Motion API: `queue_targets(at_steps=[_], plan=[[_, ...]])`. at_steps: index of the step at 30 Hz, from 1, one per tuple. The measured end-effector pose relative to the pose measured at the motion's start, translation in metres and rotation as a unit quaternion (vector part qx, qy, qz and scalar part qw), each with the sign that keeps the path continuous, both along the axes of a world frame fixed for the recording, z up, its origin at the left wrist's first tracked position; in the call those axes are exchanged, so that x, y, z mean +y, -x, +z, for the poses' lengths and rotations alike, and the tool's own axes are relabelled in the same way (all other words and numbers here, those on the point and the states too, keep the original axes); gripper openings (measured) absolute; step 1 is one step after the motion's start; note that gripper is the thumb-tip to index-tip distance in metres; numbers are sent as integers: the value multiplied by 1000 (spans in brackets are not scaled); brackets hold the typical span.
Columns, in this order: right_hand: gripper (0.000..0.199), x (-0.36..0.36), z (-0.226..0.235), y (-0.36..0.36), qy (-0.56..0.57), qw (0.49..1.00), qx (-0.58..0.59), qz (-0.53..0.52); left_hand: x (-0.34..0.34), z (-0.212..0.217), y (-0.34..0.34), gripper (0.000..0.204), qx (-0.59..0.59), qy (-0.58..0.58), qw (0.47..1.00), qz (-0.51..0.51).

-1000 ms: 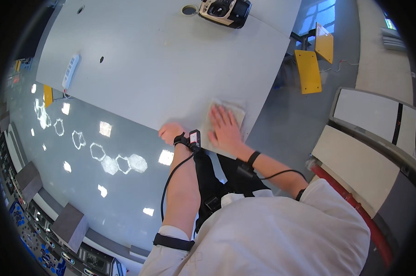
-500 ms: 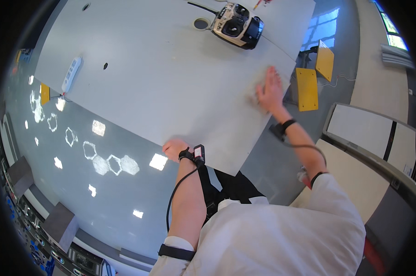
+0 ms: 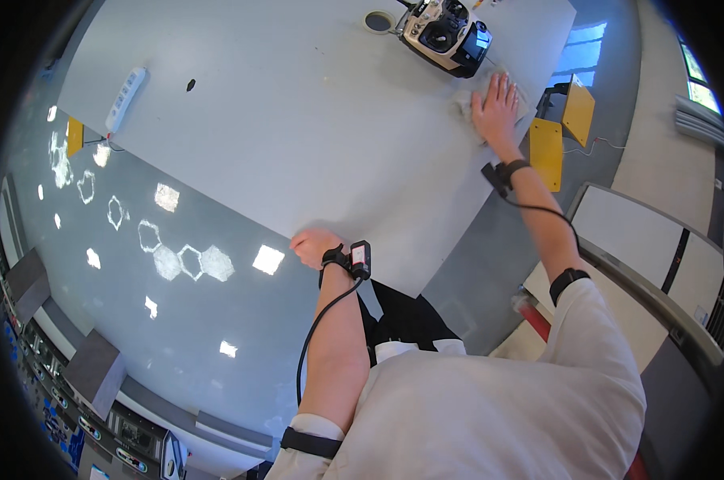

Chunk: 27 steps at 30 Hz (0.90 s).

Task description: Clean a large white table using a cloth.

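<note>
My right hand (image 3: 497,114) lies flat with its fingers spread on a pale, crumpled cloth (image 3: 464,104), near the right edge of the light grey table (image 3: 322,136). The cloth shows on both sides of the hand; the rest is hidden beneath it. Just beyond stands a black and beige remote controller (image 3: 446,36) with two sticks and a small screen. At the table's near edge rests my left hand (image 3: 317,246), its fingers curled into a loose fist. I see nothing in it. Straps and cabled devices sit on both wrists.
A white power strip (image 3: 126,100) lies at the table's left edge, with a small black object (image 3: 191,85) to its right. A round cable hole (image 3: 379,22) is beside the controller. Yellow panels (image 3: 546,154) stand off the right edge. Cabinets (image 3: 626,232) stand further right.
My right hand has moved away from me along the table's right side, toward the controller, and more of the cloth shows. My left hand stays at the near edge. The view has shifted slightly.
</note>
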State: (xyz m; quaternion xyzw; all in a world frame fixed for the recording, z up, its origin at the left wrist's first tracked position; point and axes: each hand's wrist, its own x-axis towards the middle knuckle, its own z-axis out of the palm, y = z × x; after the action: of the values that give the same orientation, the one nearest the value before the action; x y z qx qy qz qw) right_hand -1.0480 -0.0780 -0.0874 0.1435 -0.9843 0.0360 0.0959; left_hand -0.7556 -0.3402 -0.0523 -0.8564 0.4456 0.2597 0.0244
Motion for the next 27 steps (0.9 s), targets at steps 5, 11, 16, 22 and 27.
queue_targets(at_steps=[5,11,16,22,27], plan=[[71,-43,15,-106,18,999,-40,29,-4,-2,-3,61,18,-20,1000,5],[77,-95,37,-223,19,989,-130,70,-3,-2,6,60,13,-26,999,22],[78,-107,51,-283,26,984,-163,62,5,7,9,57,31,-83,996,-1],[79,-125,49,-326,35,977,-189,91,-64,-77,-37,35,-59,-13,898,-435],[78,-126,49,-277,44,963,-219,152,-221,-71,-7,43,129,130,914,-361]])
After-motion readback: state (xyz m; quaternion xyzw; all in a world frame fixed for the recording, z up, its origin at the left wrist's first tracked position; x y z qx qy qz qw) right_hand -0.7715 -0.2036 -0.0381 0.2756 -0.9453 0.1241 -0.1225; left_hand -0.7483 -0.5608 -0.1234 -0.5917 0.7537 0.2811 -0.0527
